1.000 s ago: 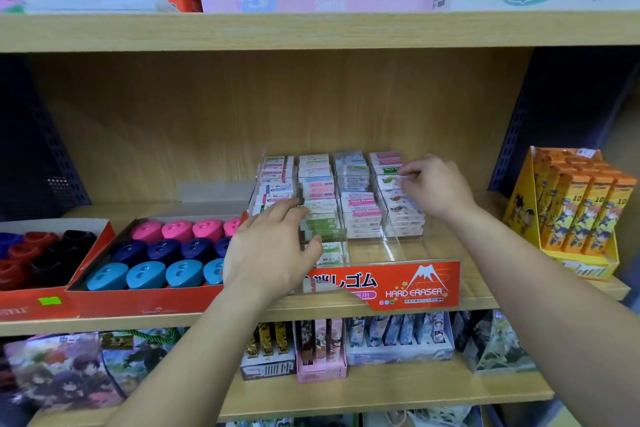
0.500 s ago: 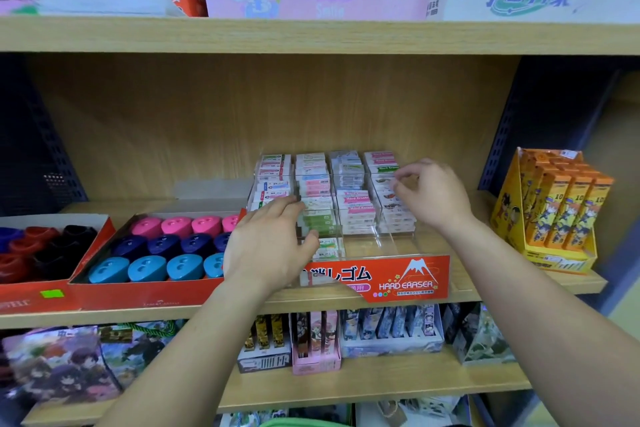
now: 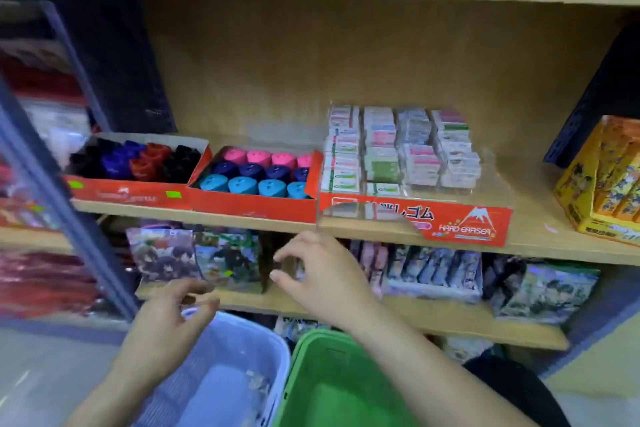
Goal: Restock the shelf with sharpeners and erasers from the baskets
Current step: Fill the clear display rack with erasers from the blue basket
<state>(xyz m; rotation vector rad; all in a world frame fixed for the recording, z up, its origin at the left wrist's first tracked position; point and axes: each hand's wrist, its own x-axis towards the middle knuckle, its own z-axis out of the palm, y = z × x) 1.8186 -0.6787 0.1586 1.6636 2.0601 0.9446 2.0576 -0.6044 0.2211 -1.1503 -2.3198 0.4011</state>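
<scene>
**Change since the earlier frame.** Both hands have left the eraser case point(image 3: 460, 224) on the shelf point(image 3: 533, 246) and dropped below its front edge. The view has swung down and left, so two baskets now show at the near edge.

**Position.** The left hand point(image 3: 166, 322) hangs over the far rim of the pale blue basket point(image 3: 211, 378). The right hand point(image 3: 325, 284) hangs above the far rim of the green basket point(image 3: 306, 374), in front of the card packs point(image 3: 225, 256) on the lower shelf point(image 3: 450, 319).

**Step in hand (judged).** The hands are returning to the baskets for more stock.

**Fingers.** The left hand's fingers point(image 3: 188, 285) are loosely curled, with thumb and forefinger parted and nothing showing between them. The right hand's fingers point(image 3: 294, 250) are likewise half-curled and parted, and grasp nothing visible. Motion blur prevents a firmer reading.

**Stock.**
- The erasers point(image 3: 381, 163) stand in stacked rows inside the clear case, with bare space at its near right.
- The sharpeners point(image 3: 242, 184) fill the red tray point(image 3: 249, 206) just left of the case.
- A second red tray point(image 3: 131, 194) lies further left and is also filled.
- A small blurred item point(image 3: 256, 383) lies by the right wall of the pale blue basket.
- The visible part of the green basket shows nothing.

**Next move (judged).** A hand should go down into a basket and pinch a piece. It then needs to clear the shelf edge on the way up and carry the piece to the matching tray or case row.
</scene>
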